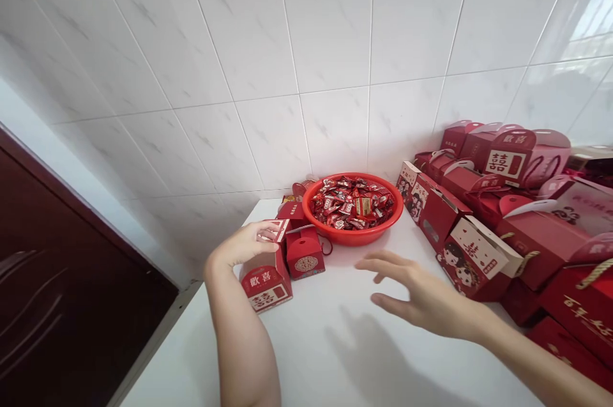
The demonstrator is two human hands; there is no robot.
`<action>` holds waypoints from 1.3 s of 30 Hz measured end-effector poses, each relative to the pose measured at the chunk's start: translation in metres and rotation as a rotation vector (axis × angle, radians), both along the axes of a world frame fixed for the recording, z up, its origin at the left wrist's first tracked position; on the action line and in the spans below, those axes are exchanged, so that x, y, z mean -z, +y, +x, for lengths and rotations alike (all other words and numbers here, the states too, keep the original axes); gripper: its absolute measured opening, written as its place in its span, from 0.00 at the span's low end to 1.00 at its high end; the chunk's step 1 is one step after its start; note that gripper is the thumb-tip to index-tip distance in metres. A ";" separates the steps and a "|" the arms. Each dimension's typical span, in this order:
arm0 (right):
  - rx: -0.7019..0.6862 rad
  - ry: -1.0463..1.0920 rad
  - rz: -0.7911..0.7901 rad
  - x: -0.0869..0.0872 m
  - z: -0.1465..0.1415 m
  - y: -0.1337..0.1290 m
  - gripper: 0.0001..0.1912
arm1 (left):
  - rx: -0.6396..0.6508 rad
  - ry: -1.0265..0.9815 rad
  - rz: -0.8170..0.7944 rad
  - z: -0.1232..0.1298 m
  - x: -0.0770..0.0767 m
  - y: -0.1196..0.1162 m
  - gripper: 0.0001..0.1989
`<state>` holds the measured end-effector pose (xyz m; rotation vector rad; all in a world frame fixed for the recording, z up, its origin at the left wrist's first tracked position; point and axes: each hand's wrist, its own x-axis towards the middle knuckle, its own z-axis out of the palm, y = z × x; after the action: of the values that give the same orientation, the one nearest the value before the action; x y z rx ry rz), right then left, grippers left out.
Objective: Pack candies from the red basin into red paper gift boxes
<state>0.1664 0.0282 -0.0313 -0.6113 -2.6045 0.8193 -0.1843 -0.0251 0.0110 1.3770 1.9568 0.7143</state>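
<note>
My left hand (256, 242) reaches over a group of small red gift boxes at the table's left. Its fingers bend over a red gift box with a white panel (282, 228), the thumb just below; the hand hides much of that box. In front of it stands a red gift box with gold lettering and a white label (268, 289). Touching these on the right is a red box with a round gold emblem (306, 255). My right hand (402, 285) hovers above the white table, fingers apart and holding nothing.
A red plastic basket (352, 238) full of red-wrapped sweets (347, 204) stands against the tiled wall (335, 132). Many red gift boxes (450, 215) are stacked along the right side of the white table (335, 343). A dark brown door (71, 279) is at the left.
</note>
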 end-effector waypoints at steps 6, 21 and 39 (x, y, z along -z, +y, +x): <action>-0.315 -0.020 -0.013 0.012 -0.106 -0.016 0.30 | 0.026 -0.004 0.032 0.005 -0.003 -0.006 0.20; -0.125 0.241 -0.264 0.022 -0.135 -0.010 0.22 | -0.110 0.071 0.048 -0.015 0.001 -0.029 0.19; 0.517 0.239 -0.131 0.037 -0.001 0.031 0.19 | 0.452 0.132 0.291 0.116 0.014 0.063 0.14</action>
<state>0.1649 0.0593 -0.0682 -1.0895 -2.0507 0.8294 -0.0686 0.0379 -0.0029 2.0024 1.5857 0.7186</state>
